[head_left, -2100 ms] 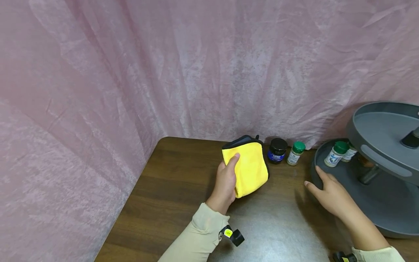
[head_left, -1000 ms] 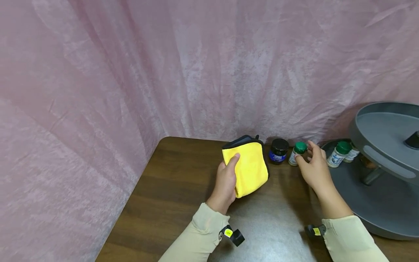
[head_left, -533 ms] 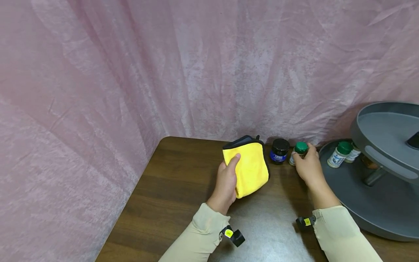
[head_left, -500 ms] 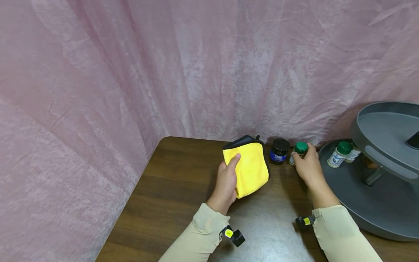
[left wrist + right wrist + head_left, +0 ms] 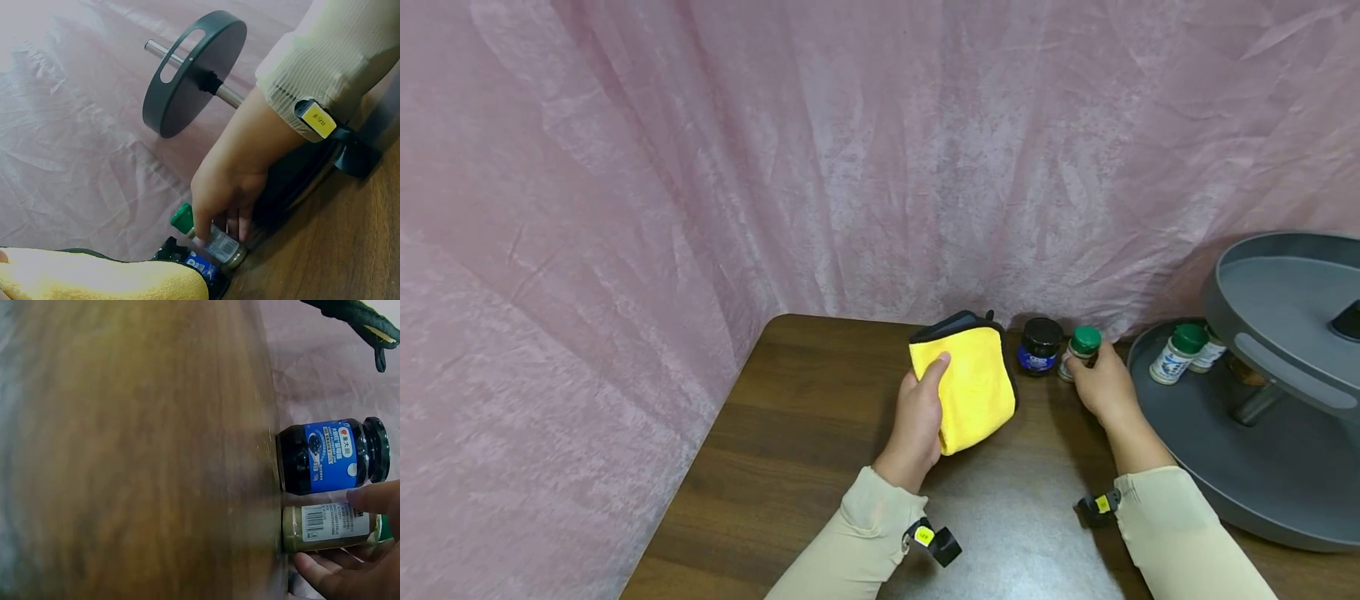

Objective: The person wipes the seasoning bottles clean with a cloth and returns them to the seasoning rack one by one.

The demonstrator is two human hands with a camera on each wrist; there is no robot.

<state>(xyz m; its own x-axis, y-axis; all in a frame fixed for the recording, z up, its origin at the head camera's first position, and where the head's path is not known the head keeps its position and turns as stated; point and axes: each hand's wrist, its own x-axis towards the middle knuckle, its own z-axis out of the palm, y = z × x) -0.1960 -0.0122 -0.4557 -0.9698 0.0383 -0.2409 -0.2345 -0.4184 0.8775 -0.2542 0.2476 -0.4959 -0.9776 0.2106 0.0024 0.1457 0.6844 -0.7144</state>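
Observation:
My left hand grips a folded yellow cloth with dark edging, held above the wooden table, thumb on its front. With thumb and fingers, my right hand holds a small seasoning bottle with a green cap and a white label. This bottle stands upright at the table's back edge. Just left of it is a black-lidded jar with a blue label. The right wrist view shows only a narrow gap between the jar and the bottle.
At the right stands a grey two-tier round tray. Its lower tier bears a green-capped bottle, with another bottle partly hidden behind. A pink curtain hangs along the table's back edge.
My right hand has left the tray's rim, moved left to the green-capped bottle and taken hold of it. The bottle has shifted slightly left towards the black-lidded jar. My left hand stays put.

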